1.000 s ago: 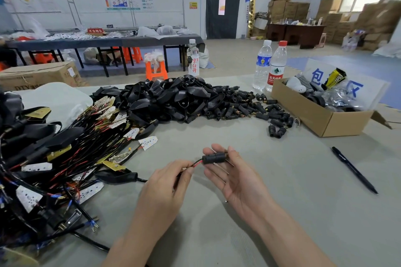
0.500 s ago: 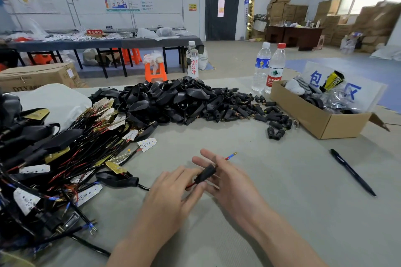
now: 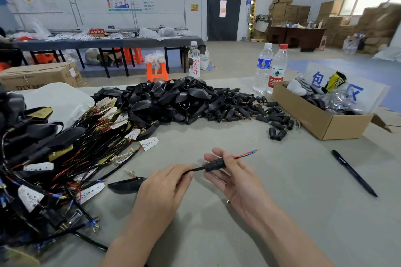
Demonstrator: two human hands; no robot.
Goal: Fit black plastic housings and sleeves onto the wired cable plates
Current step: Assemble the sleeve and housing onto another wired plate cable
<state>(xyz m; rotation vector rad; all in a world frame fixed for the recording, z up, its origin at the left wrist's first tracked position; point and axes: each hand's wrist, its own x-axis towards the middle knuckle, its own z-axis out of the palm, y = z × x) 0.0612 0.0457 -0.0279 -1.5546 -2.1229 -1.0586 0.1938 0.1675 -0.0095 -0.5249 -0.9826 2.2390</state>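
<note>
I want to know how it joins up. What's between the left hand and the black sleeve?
A short stretch of black cable, running from the left hand to the sleeve in the right hand, seen in the head view.

"京白开" on bottle (image 3: 196,67) (red characters)

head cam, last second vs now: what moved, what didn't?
The black sleeve slid further down the cable toward the left hand, so the red and blue wire ends now stick out past the right hand. The left hand keeps pinching the cable, and the right hand keeps holding the sleeve. The housing pile, cardboard box and pen are unchanged.
</note>
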